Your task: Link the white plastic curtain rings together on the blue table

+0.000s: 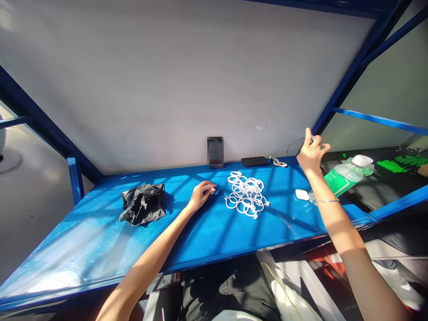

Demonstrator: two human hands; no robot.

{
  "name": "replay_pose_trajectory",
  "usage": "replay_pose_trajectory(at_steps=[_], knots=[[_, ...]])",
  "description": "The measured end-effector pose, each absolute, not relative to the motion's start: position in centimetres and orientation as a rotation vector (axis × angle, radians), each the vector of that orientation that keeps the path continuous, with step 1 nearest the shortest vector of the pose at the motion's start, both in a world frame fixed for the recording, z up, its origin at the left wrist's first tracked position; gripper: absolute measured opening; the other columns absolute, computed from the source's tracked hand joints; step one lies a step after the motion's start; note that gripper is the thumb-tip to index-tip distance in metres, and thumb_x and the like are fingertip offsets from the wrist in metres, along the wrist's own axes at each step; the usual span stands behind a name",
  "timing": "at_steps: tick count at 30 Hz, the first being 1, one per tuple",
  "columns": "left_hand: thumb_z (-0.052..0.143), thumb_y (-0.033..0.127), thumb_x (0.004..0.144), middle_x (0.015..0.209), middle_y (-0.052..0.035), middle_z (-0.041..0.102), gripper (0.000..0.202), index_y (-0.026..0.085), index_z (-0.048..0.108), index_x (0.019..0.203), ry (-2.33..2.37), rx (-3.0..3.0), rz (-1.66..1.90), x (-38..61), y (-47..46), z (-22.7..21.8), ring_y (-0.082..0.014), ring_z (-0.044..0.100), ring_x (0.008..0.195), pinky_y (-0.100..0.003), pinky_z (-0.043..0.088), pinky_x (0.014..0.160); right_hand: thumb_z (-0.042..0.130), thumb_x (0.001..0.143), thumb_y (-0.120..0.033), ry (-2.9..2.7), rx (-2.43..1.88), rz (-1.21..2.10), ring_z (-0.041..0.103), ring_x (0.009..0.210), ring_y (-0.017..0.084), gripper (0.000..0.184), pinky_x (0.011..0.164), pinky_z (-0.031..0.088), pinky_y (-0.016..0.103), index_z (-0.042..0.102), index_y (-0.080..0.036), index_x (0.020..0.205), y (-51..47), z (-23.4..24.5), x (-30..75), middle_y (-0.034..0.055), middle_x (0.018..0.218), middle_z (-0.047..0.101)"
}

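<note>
White rings (249,189) lie in a loose, overlapping heap on the blue counter (207,238), just beside the left hand (199,195), presumably kept central for easy reach. The left fingers are drawn narrow near the surface; whether they pinch anything, I cannot tell. The right hand (310,154) is raised, some fingers spread, perhaps to keep the thin dark thread (294,142) beside it clear; its grip is unclear. The rings look slim and round, some with small knobs.
</note>
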State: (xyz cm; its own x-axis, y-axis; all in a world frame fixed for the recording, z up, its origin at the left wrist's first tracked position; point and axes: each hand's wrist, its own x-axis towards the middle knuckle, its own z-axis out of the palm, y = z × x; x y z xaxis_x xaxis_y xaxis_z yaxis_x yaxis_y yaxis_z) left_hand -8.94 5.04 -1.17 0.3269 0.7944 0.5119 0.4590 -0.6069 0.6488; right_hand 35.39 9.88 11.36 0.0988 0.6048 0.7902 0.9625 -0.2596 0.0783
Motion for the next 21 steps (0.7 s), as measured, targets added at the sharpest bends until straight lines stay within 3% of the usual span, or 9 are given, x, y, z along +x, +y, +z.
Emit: replay_pose_trajectory(at_steps=[5,10,14,21], knots=[[0.051,0.046,0.093,0.104,-0.0091,0.067,0.036,0.020,0.073,0.103,1.116,2.225,1.171,-9.0,5.0,-1.3,-0.0200,0.066,0.089,-0.029,0.053,0.077,0.035,0.087,-0.010,-1.554,-2.149,-0.917,0.054,0.089,0.028,0.067,0.089,0.031,0.054,0.020,-0.011,0.152,11.5,13.2,36.1,0.0191,0.099,0.053],[0.051,0.046,0.092,0.104,-0.0091,0.067,0.036,0.019,0.073,0.103,1.099,2.203,1.178,-8.9,5.0,-1.4,-0.0200,0.066,0.089,-0.028,0.053,0.075,0.046,0.083,-0.015,-1.514,-2.380,-0.738,0.056,0.089,0.029,0.073,0.089,0.028,0.052,0.019,-0.012,0.151,13.5,8.6,37.1,0.0237,0.115,0.049],[0.051,0.048,0.092,0.104,-0.0096,0.067,0.038,0.020,0.073,0.103,1.105,2.196,1.176,-9.0,5.0,-1.4,-0.0199,0.065,0.089,-0.029,0.053,0.076,0.041,0.087,-0.012,-1.490,-2.456,-0.566,0.057,0.093,0.031,0.065,0.088,0.030,0.051,0.025,-0.018,0.150,13.8,5.6,37.0,0.0233,0.122,0.048],[0.049,0.049,0.093,0.104,-0.0086,0.066,0.038,0.021,0.073,0.103,1.102,2.169,1.136,-8.8,5.0,-1.4,-0.0171,0.066,0.080,-0.026,0.053,0.070,0.042,0.086,-0.016,-1.553,-2.177,-0.805,0.049,0.107,0.035,0.070,0.094,0.025,0.055,0.020,-0.016,0.152,14.0,8.9,38.7,0.0223,0.117,0.053]])
